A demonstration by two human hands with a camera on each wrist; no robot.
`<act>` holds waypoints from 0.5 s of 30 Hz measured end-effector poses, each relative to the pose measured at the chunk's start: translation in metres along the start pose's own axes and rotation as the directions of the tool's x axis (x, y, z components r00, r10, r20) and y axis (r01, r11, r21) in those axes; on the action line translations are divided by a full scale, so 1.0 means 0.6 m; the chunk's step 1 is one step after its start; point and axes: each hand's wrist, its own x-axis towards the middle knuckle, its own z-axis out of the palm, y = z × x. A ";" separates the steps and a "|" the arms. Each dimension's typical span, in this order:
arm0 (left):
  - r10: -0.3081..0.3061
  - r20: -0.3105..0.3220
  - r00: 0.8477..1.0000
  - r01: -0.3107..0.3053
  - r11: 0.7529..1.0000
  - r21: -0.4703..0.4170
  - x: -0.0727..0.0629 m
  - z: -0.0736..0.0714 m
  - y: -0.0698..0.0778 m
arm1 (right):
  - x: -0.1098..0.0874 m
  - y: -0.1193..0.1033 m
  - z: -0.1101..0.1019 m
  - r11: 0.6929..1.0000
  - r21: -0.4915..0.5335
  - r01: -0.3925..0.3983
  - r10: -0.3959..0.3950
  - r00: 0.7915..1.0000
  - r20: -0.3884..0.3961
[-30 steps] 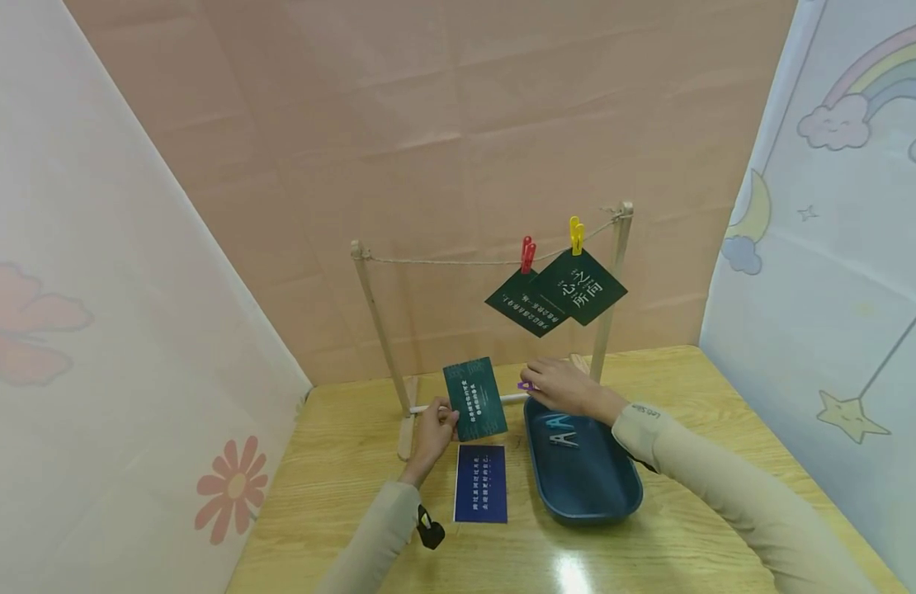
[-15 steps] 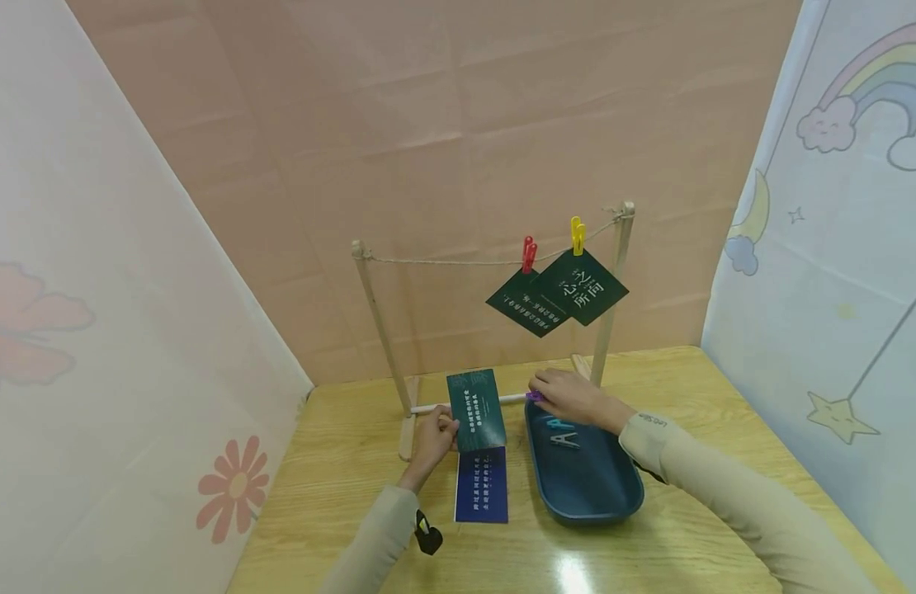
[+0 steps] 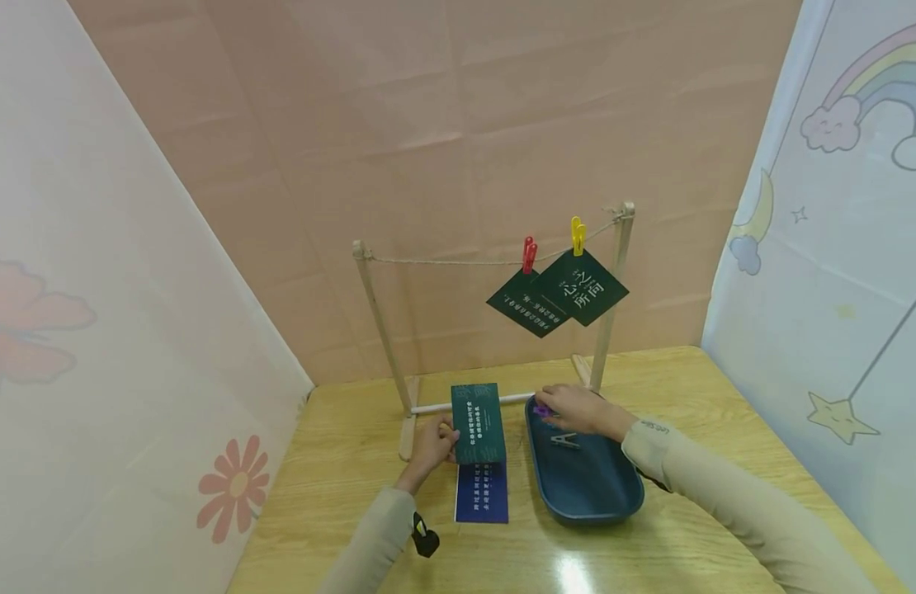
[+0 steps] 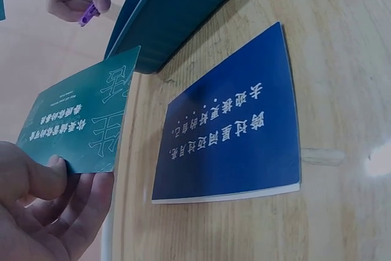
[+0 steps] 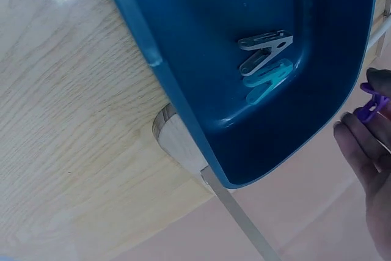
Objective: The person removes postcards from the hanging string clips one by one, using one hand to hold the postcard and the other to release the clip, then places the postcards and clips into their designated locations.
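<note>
My left hand [image 3: 434, 445] pinches a green card [image 3: 476, 422] with white writing by its left edge, thumb on the printed face. Below it on the table lies a stack of blue cards [image 4: 226, 126], partly covered by the green one in the head view. My right hand [image 3: 577, 408] holds a purple clothespin [image 5: 371, 103] between thumb and fingers, over the far end of a dark blue tray [image 3: 587, 495]. Inside that tray rest a grey clothespin [image 5: 266, 50] and a turquoise clothespin [image 5: 269, 80].
Behind the hands stands a wooden frame [image 3: 380, 322] with a string [image 3: 443, 262] across its top. A red clothespin [image 3: 529, 256] and a yellow clothespin [image 3: 578, 237] hold two dark green cards [image 3: 583, 285] on it. A white rod [image 3: 432, 407] joins the frame's feet.
The green card has come down and now overlaps the blue cards more. My right hand has moved slightly right and down with the purple clothespin, over the tray's far end.
</note>
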 end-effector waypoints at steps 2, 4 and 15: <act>-0.013 0.009 1.000 0.013 1.000 0.008 -0.001 0.001 -0.004 | -0.002 0.000 0.004 1.000 0.020 -0.003 0.002 1.000 0.012; -0.017 0.016 1.000 0.017 1.000 0.010 -0.002 0.002 -0.008 | -0.005 0.000 0.007 0.999 0.036 -0.010 0.009 1.000 0.025; -0.053 0.065 0.996 0.053 0.999 0.002 -0.008 0.003 -0.014 | -0.015 -0.005 0.014 0.999 0.046 -0.018 0.015 0.998 0.064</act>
